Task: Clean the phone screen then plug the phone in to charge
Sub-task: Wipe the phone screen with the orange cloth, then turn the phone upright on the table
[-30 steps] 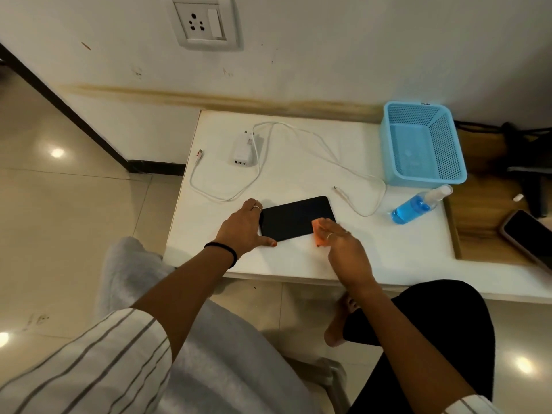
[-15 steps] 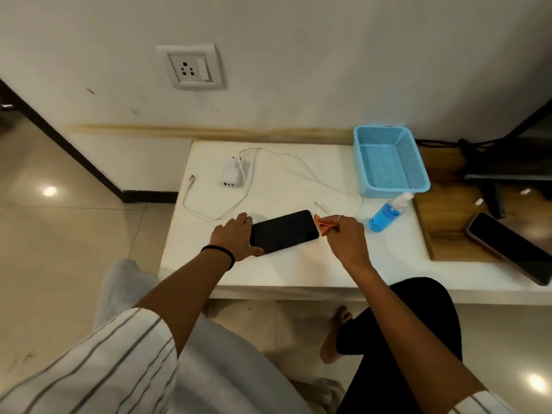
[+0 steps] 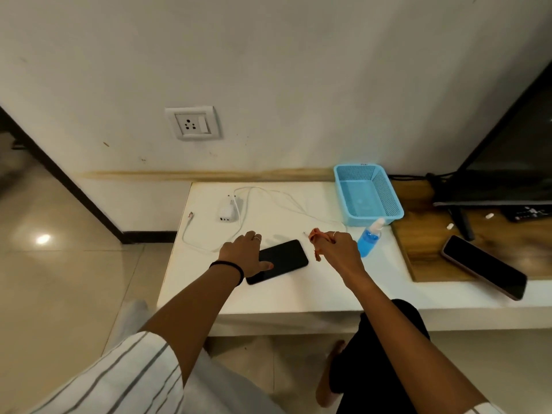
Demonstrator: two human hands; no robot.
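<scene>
Flat on the low white table (image 3: pixel 298 297), screen up and dark: a black rectangular phone (image 3: pixel 282 259), lying aslant with its far end toward 1 o'clock. Pinned at its near-left end by the left hand (image 3: pixel 245 253), palm down, fingers spread over the edge, thumb laid on the glass (a black band around that wrist). Just off the phone's far-right corner, at 3 o'clock from it, the right hand (image 3: pixel 336 248), raised clear of the glass and pinched closed around a small crumpled orange cloth (image 3: pixel 316 239), one tail of it dangling down.

At 11 o'clock from the phone, a white charger adapter (image 3: pixel 227 209) lying on the tabletop, with a thin white cable (image 3: pixel 268 194) looping left toward the table's edge and right toward the right hand. On the wall above, at 12 o'clock from the adapter, a white wall socket (image 3: pixel 193 124), nothing plugged in.

At 3 o'clock from the right hand, a clear spray bottle of blue liquid (image 3: pixel 369 239), touching the front of a light-blue perforated plastic basket (image 3: pixel 367 194). Well apart at the far right, a second dark phone (image 3: pixel 484 267) overhanging a brown wooden board (image 3: pixel 424 249).
</scene>
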